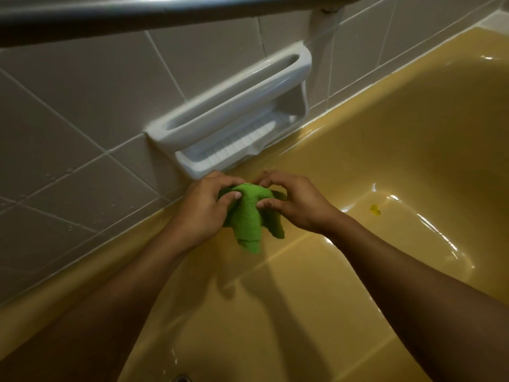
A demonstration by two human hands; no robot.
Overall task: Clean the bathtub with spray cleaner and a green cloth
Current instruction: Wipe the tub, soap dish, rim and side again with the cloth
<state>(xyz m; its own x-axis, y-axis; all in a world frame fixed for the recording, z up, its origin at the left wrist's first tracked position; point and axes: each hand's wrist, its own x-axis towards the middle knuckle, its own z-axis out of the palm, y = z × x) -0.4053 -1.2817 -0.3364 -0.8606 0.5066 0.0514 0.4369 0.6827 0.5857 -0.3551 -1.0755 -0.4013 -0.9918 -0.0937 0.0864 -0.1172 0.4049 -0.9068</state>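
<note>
A green cloth [249,216] hangs bunched in the air between both hands, above the inner wall of the yellow bathtub [399,150]. My left hand [203,208] pinches its upper left part with thumb and curled fingers. My right hand [294,202] pinches the upper right part. Loose folds of the cloth droop below the hands. No spray cleaner is in view.
A white ceramic soap dish with a grab handle [234,111] is set into the grey tiled wall [82,106] just beyond the hands. A grey grab bar [165,12] runs across the top. A small yellow mark [375,209] lies on the wet tub floor.
</note>
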